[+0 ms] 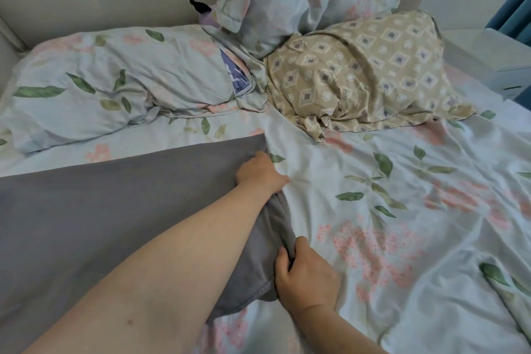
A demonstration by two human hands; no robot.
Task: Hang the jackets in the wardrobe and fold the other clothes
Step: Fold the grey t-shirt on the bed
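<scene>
Folding looks barely begun: the grey garment (100, 210) lies spread flat on the bed (402, 238). The left hand (262, 172) curls its fingers over the garment's far right edge, and the right hand (306, 274) pinches the nearer edge. No jackets or wardrobe show.

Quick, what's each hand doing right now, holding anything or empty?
Left hand: curled on the far edge of the grey cloth, gripping it.
Right hand: fingers curled round the cloth's near edge, holding it.

Bare left hand (261, 174), bare right hand (309, 276)
</scene>
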